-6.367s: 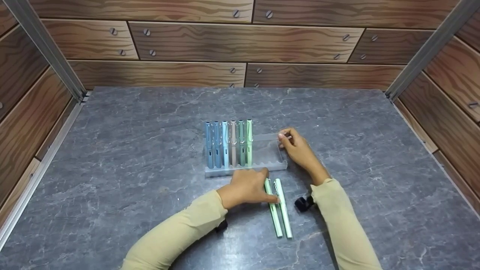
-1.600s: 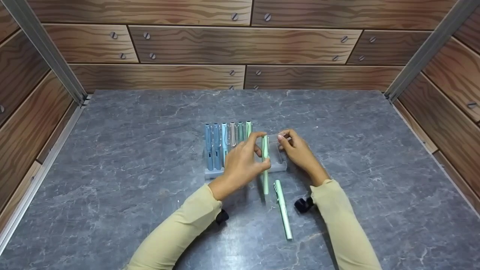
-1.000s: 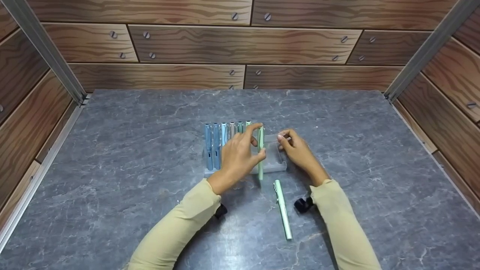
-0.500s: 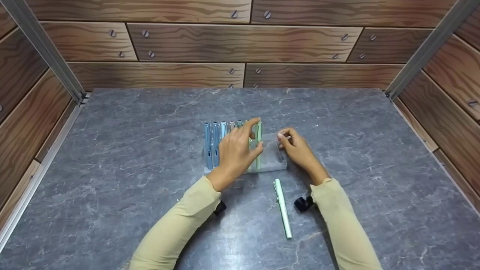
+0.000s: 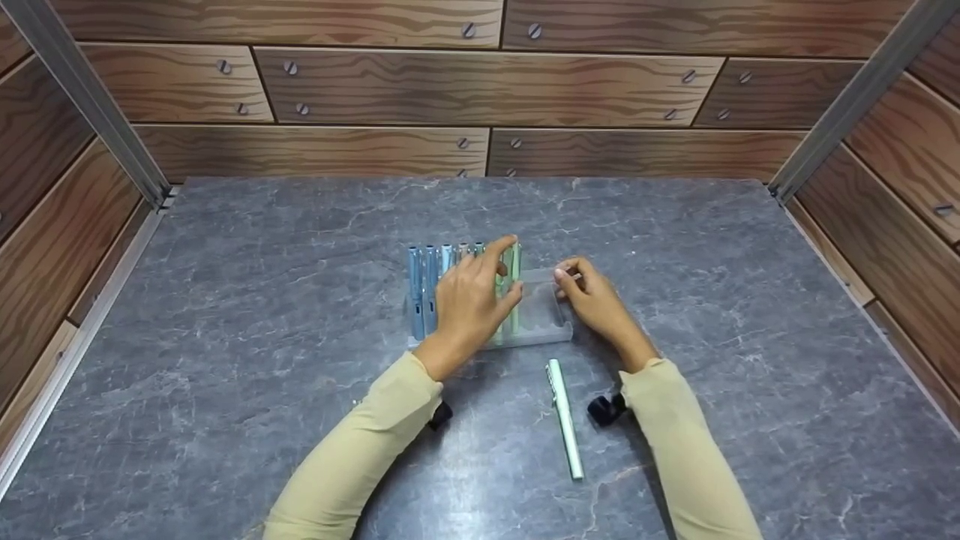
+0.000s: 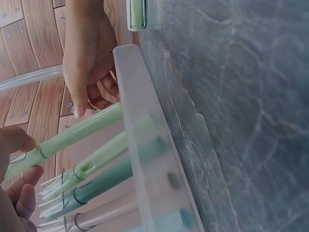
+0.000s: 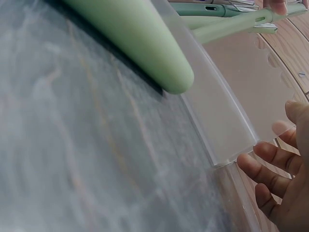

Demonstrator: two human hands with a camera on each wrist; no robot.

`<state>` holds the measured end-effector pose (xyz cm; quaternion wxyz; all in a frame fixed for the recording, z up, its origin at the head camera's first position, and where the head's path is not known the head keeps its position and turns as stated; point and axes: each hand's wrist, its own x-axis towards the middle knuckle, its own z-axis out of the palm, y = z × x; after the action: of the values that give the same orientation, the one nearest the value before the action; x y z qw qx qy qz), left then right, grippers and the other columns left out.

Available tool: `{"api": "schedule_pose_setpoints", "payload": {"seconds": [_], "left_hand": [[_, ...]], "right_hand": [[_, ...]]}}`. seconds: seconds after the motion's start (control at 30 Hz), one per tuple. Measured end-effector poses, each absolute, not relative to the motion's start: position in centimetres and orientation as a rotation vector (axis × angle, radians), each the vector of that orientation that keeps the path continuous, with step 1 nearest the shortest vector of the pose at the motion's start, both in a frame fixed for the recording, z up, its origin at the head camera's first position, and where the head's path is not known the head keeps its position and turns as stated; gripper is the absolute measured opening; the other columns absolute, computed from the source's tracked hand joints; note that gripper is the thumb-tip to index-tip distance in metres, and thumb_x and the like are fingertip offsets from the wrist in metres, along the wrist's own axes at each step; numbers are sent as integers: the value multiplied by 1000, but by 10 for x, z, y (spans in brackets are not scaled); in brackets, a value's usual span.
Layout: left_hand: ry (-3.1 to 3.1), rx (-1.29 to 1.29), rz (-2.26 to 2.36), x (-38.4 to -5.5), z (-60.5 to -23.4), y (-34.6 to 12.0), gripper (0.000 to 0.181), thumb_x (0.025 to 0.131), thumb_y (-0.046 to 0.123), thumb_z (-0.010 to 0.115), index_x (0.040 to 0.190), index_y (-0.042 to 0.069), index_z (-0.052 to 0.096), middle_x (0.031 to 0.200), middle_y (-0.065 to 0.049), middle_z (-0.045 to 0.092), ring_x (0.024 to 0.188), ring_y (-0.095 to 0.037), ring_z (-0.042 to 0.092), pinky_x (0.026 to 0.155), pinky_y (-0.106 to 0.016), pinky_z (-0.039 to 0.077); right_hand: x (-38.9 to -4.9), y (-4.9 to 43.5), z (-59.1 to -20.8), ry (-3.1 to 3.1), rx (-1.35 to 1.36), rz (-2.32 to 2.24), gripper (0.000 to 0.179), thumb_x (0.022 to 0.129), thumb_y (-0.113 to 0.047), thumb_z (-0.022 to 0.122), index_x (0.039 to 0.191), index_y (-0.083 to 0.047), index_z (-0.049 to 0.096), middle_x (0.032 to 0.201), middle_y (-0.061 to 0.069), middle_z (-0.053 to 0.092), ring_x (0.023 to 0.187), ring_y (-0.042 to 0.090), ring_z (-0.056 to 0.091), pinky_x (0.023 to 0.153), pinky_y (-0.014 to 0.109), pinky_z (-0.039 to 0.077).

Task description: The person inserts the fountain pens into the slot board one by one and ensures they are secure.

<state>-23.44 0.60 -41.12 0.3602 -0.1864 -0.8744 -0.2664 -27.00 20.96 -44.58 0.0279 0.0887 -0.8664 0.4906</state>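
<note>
A frosted clear pen rack [image 5: 544, 304] stands mid-table, with a row of capped pens leaning in its left part: blue [image 5: 417, 292], light blue, pinkish, dark green [image 6: 106, 181] and light green [image 6: 104, 154]. My left hand [image 5: 469, 300] pinches another light green pen [image 6: 82, 133] near its cap end, beside the last one in the row. The pen's lower end is at the rack's front ledge [image 6: 140, 96]. With thumb and fingers, my right hand [image 5: 596, 300] holds the rack's upper right corner. The left hand covers part of the row in the head view.
One pale green pen [image 5: 566, 420] lies on the grey marbled table [image 5: 300, 300] in front of the rack, between the forearms. A black wrist camera [image 5: 604, 410] is near the right sleeve. Wood-patterned panels [image 5: 375, 82] enclose the back and sides.
My left hand has picked up one of two pens from the table and carried it up and left into the rack, next to the row. The right hand has stayed at the corner.
</note>
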Motion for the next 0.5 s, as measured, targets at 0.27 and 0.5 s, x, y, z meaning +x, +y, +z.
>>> {"api": "schedule_pose_setpoints", "payload": {"seconds": [0.27, 0.5], "left_hand": [[-2273, -503, -665, -235, -416, 7, 53, 75, 23, 80, 123, 19, 56, 81, 6, 71, 63, -15, 58, 52, -26, 43], [-2298, -512, -640, -235, -419, 7, 52, 76, 25, 78, 123, 18, 56, 79, 6, 71, 63, -15, 58, 52, -27, 44]], "right_hand": [[-277, 215, -455, -2671, 286, 1523, 24, 100, -21, 50, 112, 0, 53, 102, 22, 61, 87, 30, 65, 75, 21, 49], [-259, 204, -428, -2702, 296, 1499, 24, 102, -16, 46, 113, 5, 51, 103, 18, 58, 92, 41, 64, 78, 25, 49]]}}
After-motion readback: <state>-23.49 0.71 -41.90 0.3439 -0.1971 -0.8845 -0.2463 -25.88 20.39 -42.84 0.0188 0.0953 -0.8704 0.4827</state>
